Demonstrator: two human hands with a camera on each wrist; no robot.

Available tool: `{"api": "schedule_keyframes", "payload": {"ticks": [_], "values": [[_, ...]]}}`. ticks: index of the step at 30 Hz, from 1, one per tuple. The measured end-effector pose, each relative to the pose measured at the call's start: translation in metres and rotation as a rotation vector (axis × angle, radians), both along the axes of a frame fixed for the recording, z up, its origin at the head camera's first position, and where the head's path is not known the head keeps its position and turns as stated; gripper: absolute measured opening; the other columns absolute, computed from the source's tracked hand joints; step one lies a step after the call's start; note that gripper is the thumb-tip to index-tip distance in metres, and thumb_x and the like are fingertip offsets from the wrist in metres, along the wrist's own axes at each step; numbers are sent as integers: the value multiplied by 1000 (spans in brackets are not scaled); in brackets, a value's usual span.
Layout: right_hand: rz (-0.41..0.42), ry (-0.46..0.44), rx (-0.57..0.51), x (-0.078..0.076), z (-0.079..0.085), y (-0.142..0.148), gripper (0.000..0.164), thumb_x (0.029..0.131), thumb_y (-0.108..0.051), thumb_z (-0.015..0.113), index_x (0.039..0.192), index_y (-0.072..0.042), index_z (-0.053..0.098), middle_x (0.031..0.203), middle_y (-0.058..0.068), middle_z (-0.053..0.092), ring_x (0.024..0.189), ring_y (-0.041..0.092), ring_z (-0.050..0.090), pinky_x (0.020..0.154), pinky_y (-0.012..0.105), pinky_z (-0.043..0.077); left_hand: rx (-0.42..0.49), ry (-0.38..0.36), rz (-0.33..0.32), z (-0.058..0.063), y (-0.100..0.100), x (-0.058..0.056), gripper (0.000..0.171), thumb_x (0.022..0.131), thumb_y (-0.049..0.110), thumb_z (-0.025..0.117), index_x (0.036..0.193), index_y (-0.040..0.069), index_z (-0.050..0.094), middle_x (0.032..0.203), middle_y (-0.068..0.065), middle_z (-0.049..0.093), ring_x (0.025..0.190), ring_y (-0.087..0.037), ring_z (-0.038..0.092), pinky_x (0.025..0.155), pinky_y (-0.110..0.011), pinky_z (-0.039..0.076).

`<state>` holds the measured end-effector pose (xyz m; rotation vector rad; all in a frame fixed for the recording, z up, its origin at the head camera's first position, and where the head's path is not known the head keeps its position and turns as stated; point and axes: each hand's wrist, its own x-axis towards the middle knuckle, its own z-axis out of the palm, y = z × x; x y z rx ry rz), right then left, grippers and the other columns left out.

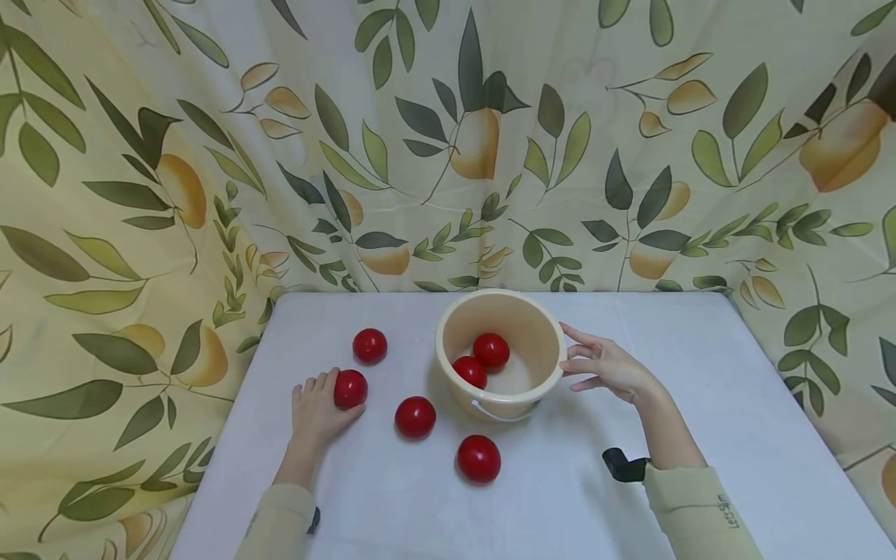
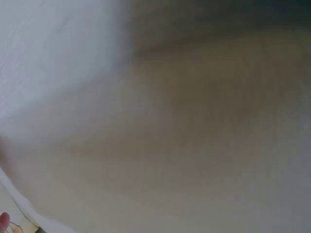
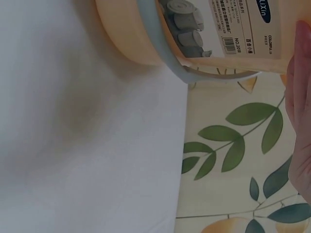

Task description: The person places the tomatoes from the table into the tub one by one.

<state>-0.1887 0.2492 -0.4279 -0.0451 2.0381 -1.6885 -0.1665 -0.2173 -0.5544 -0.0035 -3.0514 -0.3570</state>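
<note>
My left hand (image 1: 320,408) curls round a glossy red ball (image 1: 351,389) on the left part of the table, fingers behind it and thumb at its near side. In the left wrist view a blurred surface fills most of the picture and hides that ball. A cream bucket (image 1: 453,385) stands upright near the table's middle, two red balls (image 1: 491,351) inside. With fingers spread and nearly straight, my right hand (image 1: 607,365) touches the bucket's right side just below the rim. The right wrist view shows the bucket's printed label (image 3: 238,29) and pale handle (image 3: 163,53).
Three more red balls lie loose: one (image 1: 369,346) behind the held ball, another (image 1: 415,418) left of the bucket, the last (image 1: 479,459) in front of it. A white cloth covers the table (image 1: 392,505). A leaf-and-fruit patterned curtain (image 1: 434,233) hangs along the back and sides.
</note>
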Motion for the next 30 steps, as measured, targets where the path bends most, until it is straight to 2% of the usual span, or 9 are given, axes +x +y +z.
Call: {"api": "schedule_keyframes", "payload": {"ticks": [9, 12, 15, 21, 27, 30], "values": [[-2, -4, -1, 1, 0, 0, 82, 83, -11, 66, 146, -10, 16, 92, 2, 59, 82, 14, 66, 68, 36, 54, -45, 81, -17, -4, 4, -4, 75, 64, 51, 68, 119, 4, 49, 107, -13, 55, 101, -31, 47, 92, -54, 31], [-3, -2, 2, 1, 0, 0, 81, 83, -11, 66, 146, -10, 16, 92, 2, 59, 82, 14, 66, 68, 36, 54, -65, 111, -29, 1, 6, -8, 72, 63, 53, 67, 115, 5, 51, 103, -12, 56, 99, -30, 47, 90, -53, 32], [-3, -1, 0, 0, 0, 0, 82, 82, -11, 67, 146, -10, 16, 92, 3, 58, 82, 14, 66, 68, 36, 54, -78, 147, -48, 10, 9, -13, 68, 66, 54, 64, 113, 6, 52, 101, -11, 56, 96, -29, 47, 89, -53, 32], [-2, 0, -11, 1, 0, 0, 82, 82, -10, 67, 146, -9, 16, 91, 2, 58, 82, 14, 66, 67, 36, 54, -138, 267, -114, 41, 17, -27, 67, 64, 56, 63, 110, 8, 52, 99, -11, 56, 96, -29, 47, 88, -52, 33], [-6, -7, -8, 1, 1, -1, 82, 82, -11, 67, 146, -9, 16, 91, 3, 59, 82, 14, 66, 67, 36, 54, -160, 438, -226, 84, 35, -42, 69, 60, 56, 64, 108, 6, 54, 102, -13, 58, 98, -30, 48, 88, -50, 35], [-10, -10, -3, 1, 1, -1, 82, 82, -11, 68, 146, -10, 17, 91, 3, 59, 82, 14, 66, 68, 36, 54, -152, 479, -276, 106, 52, -48, 69, 61, 54, 64, 109, 6, 55, 103, -13, 59, 100, -29, 48, 88, -50, 34]]}}
